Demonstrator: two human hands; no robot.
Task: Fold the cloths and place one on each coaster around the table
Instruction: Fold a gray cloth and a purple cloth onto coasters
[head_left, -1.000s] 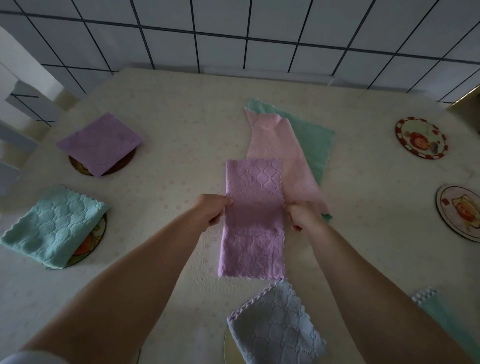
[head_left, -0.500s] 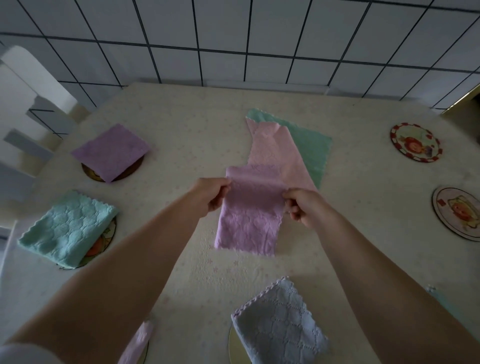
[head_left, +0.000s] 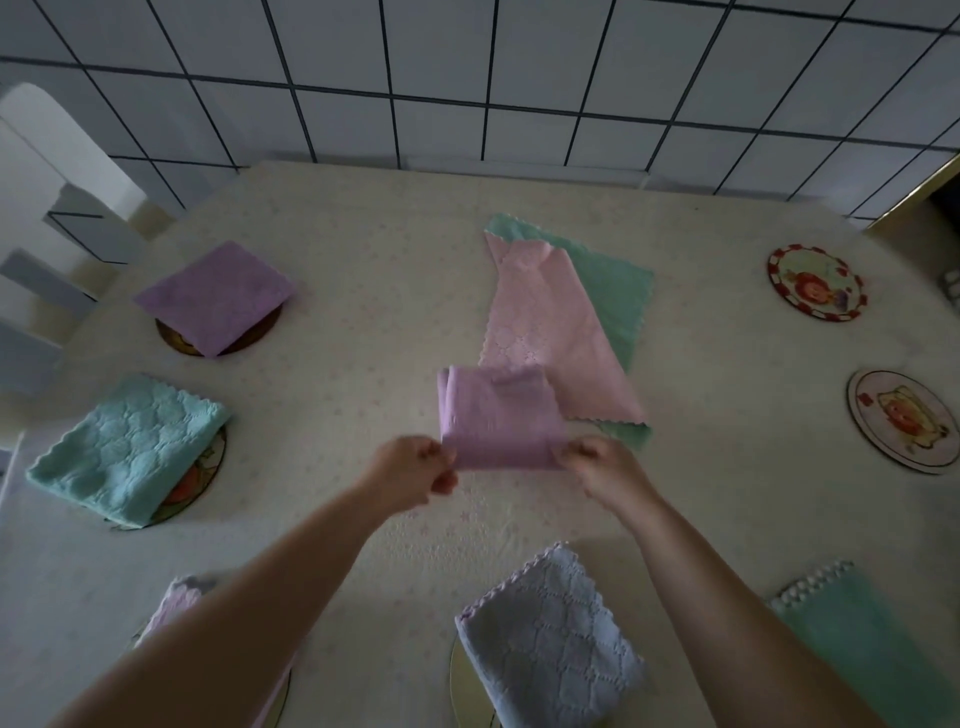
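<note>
Purple cloth (head_left: 496, 415) at table (head_left: 363, 270) centre, near edge pinched closed by left hand (head_left: 410, 470) and right hand (head_left: 602, 467); bring corners level, lay fold flat before pressing.

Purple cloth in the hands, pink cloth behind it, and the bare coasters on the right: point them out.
purple cloth (head_left: 496, 415): head view, middle of the folded panel.
pink cloth (head_left: 545, 322): head view, centre of its flat face.
far bare coaster (head_left: 815, 282): head view, printed centre.
near bare coaster (head_left: 902, 420): head view, printed centre.

Both bare forearms extended forward, side by side. Left hand (head_left: 413, 470) and right hand (head_left: 602, 467) each pinched closed, knuckles up.
</note>
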